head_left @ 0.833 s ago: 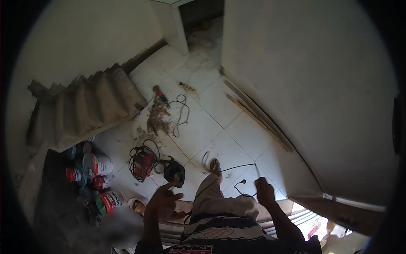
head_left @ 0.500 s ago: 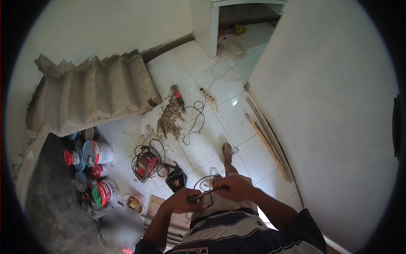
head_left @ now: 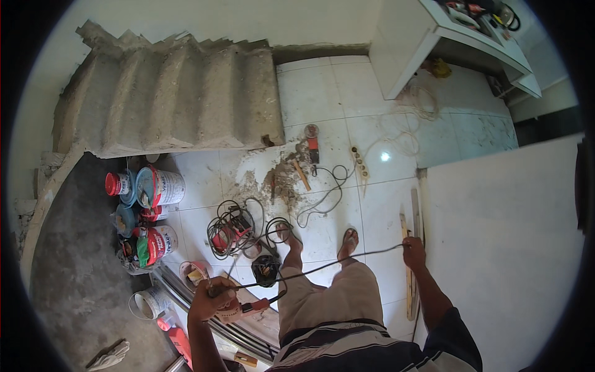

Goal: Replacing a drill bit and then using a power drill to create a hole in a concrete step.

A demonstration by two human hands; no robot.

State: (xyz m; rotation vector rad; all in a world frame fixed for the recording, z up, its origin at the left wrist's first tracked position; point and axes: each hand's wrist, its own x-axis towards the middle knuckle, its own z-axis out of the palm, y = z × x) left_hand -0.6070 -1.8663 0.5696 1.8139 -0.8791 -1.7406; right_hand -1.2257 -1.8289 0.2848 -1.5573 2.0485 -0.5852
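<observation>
My left hand [head_left: 209, 302] is closed around a dark bunched part of a black cord [head_left: 334, 262]. The cord runs in a nearly straight, slightly rising line across the front of my legs. Its far right end is pinched in my right hand [head_left: 414, 253], out beside the white wall. Just below my left hand is a power tool [head_left: 257, 305] with an orange-red and black body; I cannot tell whether that hand also bears it. A second length of cord curves from the tool toward a tangled cable coil [head_left: 230, 230] lying on the floor with red tools.
An angle grinder [head_left: 312, 144] and a hammer [head_left: 302, 175] lie by rubble below the concrete stairs [head_left: 167, 99]. A power strip [head_left: 359, 164] is right of them. Paint buckets [head_left: 167, 187] crowd the left. A black bag [head_left: 266, 271] sits near my feet; wood strips [head_left: 406, 266] line the wall.
My hands have moved wide apart, left hand leftward and right hand rightward, stretching the cord between them. The view has shifted, and both my feet now show.
</observation>
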